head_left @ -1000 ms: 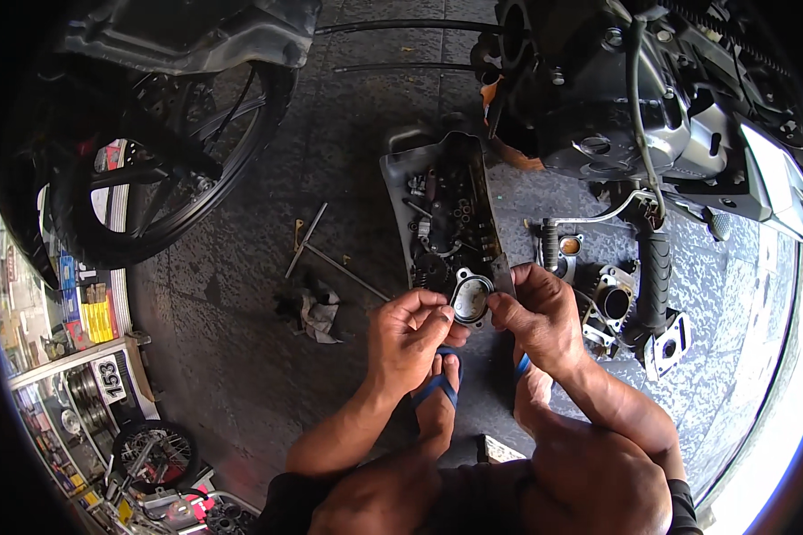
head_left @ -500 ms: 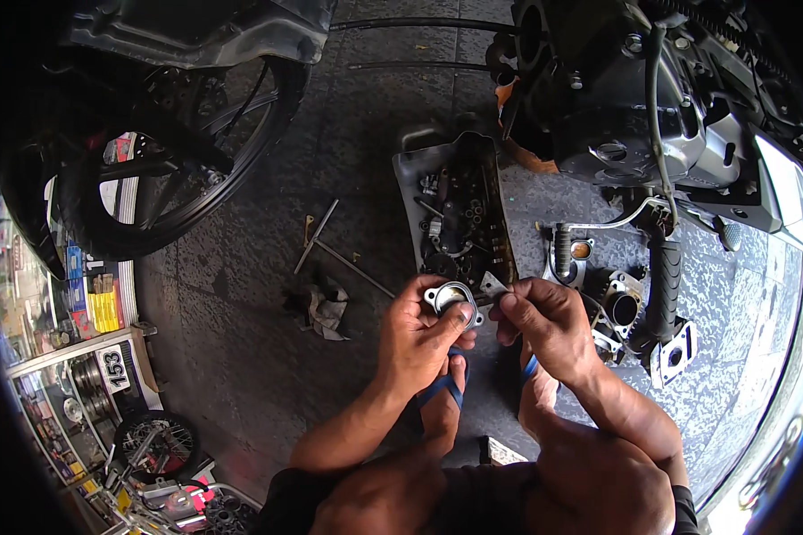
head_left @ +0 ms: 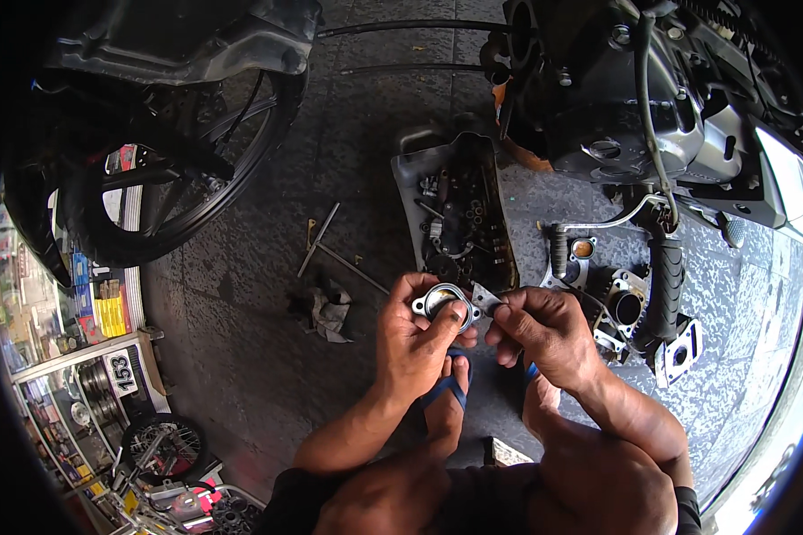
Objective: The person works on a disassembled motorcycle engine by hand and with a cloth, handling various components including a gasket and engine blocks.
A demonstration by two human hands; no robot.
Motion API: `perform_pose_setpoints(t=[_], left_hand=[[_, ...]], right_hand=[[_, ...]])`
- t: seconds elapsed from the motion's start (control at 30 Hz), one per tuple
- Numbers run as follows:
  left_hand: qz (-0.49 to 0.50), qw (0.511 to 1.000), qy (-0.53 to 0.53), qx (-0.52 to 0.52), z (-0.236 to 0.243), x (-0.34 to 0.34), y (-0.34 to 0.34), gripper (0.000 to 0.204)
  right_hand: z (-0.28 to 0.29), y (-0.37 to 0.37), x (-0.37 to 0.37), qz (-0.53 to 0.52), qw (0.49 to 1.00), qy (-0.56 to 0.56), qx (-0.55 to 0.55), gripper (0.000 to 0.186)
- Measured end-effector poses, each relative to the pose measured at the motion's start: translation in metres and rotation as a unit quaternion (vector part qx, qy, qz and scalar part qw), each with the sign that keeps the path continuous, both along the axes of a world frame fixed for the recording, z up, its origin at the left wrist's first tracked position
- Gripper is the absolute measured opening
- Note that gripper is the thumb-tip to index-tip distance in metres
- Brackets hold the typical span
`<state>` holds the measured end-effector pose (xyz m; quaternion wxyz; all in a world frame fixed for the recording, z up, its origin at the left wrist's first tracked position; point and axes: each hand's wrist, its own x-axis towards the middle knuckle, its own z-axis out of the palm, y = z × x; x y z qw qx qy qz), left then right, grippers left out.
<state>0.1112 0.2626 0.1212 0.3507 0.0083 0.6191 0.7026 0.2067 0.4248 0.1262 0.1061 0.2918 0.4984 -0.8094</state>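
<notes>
My left hand [head_left: 415, 343] is closed round a round metal cap with two bolt ears [head_left: 422, 306], its hollow side turned up and the thumb pressed over it. Between thumb and fingers of my right hand [head_left: 544, 334] is a small flat metal plate [head_left: 484, 298], held against the right side of the cap. The plate looks like a scraper blade, but its far end is hidden by my fingers. Just beyond both hands lies a dark tray [head_left: 407, 192] with several small engine parts in it.
A T-handle wrench [head_left: 324, 242] and a crumpled rag [head_left: 330, 312] lie left of the tray. On the right are an engine cylinder [head_left: 627, 308], a gasket plate [head_left: 680, 353] and a motorcycle engine [head_left: 611, 116]. A motorcycle wheel [head_left: 277, 152] stands far left, above a glass display case [head_left: 80, 361].
The metal plate has shifted left, up against the cap's edge, with my right hand following. The cap is turned slightly in my left hand. The whole view has shifted a little.
</notes>
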Motion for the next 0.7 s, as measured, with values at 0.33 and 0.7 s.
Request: perform_pose_setpoints(t=[0.33, 0.7], left_hand=[[0.008, 1.0, 0.026, 0.012, 0.001, 0.0, -0.003, 0.025], [0.025, 0.999, 0.042, -0.01, 0.0, -0.005, -0.008, 0.029]], right_hand=[[0.01, 0.004, -0.001, 0.013, 0.918, 0.138, 0.371, 0.013], [0.019, 0.02, 0.016, 0.108, 0.814, 0.184, 0.54, 0.028]])
